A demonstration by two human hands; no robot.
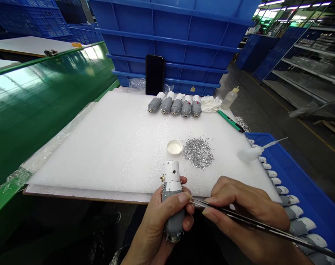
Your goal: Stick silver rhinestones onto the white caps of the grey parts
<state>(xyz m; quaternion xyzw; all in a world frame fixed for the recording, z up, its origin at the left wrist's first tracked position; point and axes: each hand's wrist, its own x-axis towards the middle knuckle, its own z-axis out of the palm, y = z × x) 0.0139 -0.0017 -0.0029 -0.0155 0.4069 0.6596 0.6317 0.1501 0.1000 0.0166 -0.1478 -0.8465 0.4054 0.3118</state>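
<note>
My left hand (159,217) is wrapped round a grey and white cylindrical model (172,186), held upright near the front edge of the white foam sheet (101,147). My right hand (239,209) pinches a pair of metal tweezers (239,217), whose tips reach the left fingertips at the model's right side. Whether the tips hold a small piece cannot be made out. Beyond the model stand a small round dish of white stuff (174,147) and a scattered heap of tiny silvery pieces (198,152).
Several similar models (176,105) line the back, before a phone (154,75) and blue crates (170,40). A green pen-like tool (230,120), crumpled tissue (210,103) and two bottles lie right. A blue bin (319,198) with more models is at right; a green rail (46,84) runs left.
</note>
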